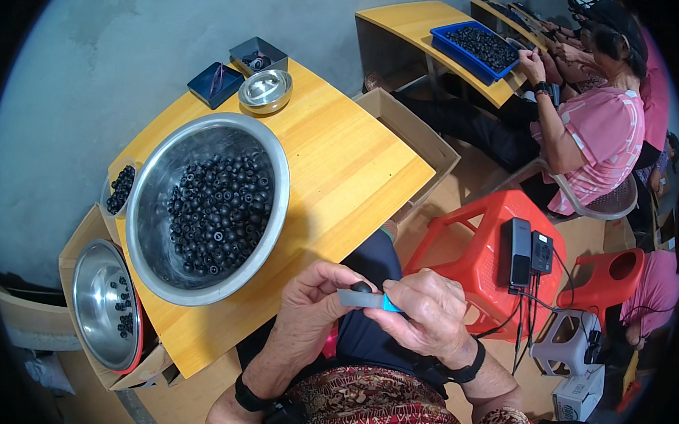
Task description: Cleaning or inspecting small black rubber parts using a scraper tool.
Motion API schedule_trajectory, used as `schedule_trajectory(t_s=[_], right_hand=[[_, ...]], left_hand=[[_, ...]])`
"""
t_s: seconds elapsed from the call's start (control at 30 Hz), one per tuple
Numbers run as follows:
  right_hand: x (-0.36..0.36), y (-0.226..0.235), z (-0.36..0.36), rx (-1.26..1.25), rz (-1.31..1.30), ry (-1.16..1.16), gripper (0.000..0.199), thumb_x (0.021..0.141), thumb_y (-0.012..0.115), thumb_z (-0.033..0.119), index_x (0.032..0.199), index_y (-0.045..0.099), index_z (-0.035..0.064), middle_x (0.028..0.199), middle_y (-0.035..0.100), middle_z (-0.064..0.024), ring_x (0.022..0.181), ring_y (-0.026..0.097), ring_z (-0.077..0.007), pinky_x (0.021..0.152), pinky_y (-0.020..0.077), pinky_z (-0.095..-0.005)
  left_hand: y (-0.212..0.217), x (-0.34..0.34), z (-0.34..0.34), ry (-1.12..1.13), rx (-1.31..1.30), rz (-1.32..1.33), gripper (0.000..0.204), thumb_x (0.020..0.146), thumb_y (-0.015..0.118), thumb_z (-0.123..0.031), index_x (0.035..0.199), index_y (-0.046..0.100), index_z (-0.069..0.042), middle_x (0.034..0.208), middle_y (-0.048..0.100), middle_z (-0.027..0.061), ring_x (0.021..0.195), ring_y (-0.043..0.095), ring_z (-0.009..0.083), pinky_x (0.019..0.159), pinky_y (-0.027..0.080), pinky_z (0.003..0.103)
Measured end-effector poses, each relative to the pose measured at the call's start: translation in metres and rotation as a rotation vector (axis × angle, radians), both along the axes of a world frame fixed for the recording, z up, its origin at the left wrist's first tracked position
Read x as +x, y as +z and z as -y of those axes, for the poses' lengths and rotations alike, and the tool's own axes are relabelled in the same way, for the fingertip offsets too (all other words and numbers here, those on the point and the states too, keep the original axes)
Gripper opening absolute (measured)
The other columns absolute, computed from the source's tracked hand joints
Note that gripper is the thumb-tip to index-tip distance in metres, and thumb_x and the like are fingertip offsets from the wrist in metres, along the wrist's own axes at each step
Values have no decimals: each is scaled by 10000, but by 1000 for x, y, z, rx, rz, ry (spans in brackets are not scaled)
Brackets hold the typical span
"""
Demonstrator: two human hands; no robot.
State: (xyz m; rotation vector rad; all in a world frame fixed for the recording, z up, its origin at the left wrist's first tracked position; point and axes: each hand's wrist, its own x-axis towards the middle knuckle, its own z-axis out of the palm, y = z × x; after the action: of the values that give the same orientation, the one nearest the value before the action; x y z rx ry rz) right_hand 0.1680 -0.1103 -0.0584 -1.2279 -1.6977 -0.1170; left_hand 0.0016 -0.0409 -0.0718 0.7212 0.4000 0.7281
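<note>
I'm watching left hand (313, 305) pinching a small black ring (361, 286) and a grey strip's end | right hand (422, 314) closing fingers on blue-handled tool (387, 303), over the lap beside the wooden table (341, 174) | risk, I'm judging: ring slipping from fingertips, missing big steel bowl (207, 206).

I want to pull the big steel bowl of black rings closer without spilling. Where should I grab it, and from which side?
Take the big steel bowl by its wide rolled rim at the near edge, coming from the person's side of the wooden table. The rim flares outward and is bare there, while the black rings lie low inside. The far-left rim is probably awkward, since the small cup of rings sits against it.
</note>
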Motion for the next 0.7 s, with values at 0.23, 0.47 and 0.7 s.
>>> schedule_trajectory(t_s=[0.23,0.47,0.7], right_hand=[[1,-1,1,-12,18,1,359,659,864,146,907,636,20,683,603,-59,544,588,-180,441,443,-277],[11,-6,0,29,-74,-21,328,691,844,165,910,634,38,683,602,-65,565,576,-187,464,432,-292],[-2,2,2,-47,-45,4,415,637,809,62,1030,686,11,622,523,-27,490,535,-156,433,418,-287]], left_hand=[[-2,0,0,-1,4,4,248,830,731,-132,1015,591,-44,966,666,115,912,639,182,807,519,280],[3,-2,3,36,-42,-45,215,836,720,-77,997,591,-17,921,673,94,818,654,147,774,536,262],[-6,-3,2,4,-77,-20,185,867,658,3,1044,606,-8,995,684,132,929,671,181,841,545,301]])
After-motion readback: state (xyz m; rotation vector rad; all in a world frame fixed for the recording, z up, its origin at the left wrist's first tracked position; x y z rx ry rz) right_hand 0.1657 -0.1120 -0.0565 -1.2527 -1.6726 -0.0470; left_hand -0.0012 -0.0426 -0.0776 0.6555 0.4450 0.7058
